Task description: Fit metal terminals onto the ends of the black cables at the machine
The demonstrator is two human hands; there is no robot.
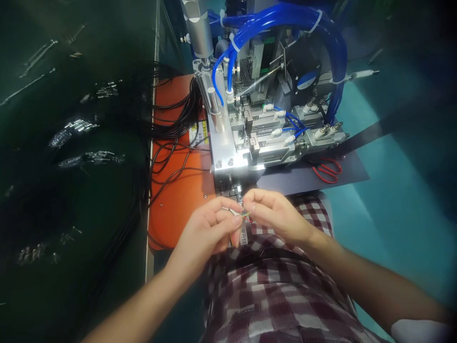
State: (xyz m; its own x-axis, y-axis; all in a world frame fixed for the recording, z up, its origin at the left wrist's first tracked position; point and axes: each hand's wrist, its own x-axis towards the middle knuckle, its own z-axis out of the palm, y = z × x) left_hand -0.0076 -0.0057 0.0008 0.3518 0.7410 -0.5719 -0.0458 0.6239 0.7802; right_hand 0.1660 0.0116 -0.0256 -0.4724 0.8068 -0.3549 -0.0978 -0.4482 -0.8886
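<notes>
Thin coloured wires (245,214) show between my two hands, just in front of the metal machine (228,159). My left hand (214,224) is closed, its thumb and forefinger pinching the wires from the left. From the other side, my right hand (269,209) pinches at the same wires with thumb and forefinger, the fingertips of both hands nearly meeting. The wires' far ends are too small to make out. Below my fingers a white label with dark characters (243,234) is partly covered.
Black cables (178,126) run across the orange plate (182,209) at left. Red-handled scissors (328,170) lie on the dark board (293,181) at right. Blue air hoses (285,16) arch over the machine. Shiny-ended bundles (76,128) lie on the dark surface far left.
</notes>
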